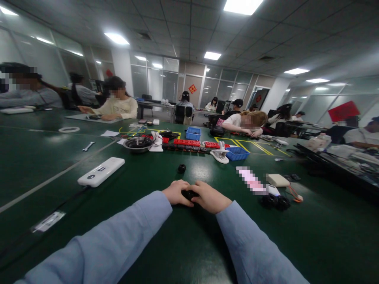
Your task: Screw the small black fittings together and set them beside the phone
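Observation:
Both of my hands meet low over the green tabletop, in pale blue sleeves. My left hand (177,193) and my right hand (209,196) curl around a small black object (189,194) from either side. Fingers cover much of it, so its exact kind cannot be made out. Just beyond them on the table sits a small, round black part (181,169), apart from both hands. Two black ring-shaped parts (275,201) lie together to the right.
A white power strip (101,172) and a wrench (88,146) lie to the left. Ahead stand a red-and-black strip of blocks (186,143), a white clamp (220,153) and blue bins (237,153). A pixelated phone-like item (251,180) is at right. Other people (117,100) sit around the table.

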`<state>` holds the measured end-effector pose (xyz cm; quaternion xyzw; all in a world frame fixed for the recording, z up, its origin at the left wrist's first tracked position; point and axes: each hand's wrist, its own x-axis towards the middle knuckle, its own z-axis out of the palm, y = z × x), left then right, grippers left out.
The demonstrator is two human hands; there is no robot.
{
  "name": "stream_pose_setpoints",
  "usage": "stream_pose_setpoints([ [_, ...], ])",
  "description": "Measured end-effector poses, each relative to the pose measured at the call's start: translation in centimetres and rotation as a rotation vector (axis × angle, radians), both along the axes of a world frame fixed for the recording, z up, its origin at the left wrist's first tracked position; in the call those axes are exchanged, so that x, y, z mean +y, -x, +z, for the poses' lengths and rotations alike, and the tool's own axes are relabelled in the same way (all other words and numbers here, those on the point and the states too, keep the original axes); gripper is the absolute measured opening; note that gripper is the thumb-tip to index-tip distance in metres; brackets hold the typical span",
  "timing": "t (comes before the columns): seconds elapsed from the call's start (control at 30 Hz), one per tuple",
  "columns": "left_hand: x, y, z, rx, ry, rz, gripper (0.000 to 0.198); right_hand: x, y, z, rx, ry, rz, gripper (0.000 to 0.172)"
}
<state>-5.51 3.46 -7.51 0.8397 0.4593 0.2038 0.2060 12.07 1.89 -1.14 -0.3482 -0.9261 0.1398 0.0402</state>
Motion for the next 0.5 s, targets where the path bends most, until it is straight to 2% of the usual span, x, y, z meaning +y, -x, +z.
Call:
stream_pose_setpoints([
  [0.23,0.4,0.7,0.9,0.072,0.1,-0.085,0.036,0.3,0.1,0.0,0.028,0.093,0.06,0.036],
  [0.5,-0.3,0.4,1.1,0.125,0.083,-0.055,0.041,0.3,-0.4,-0.8,0.141,0.109,0.063,0.038],
])
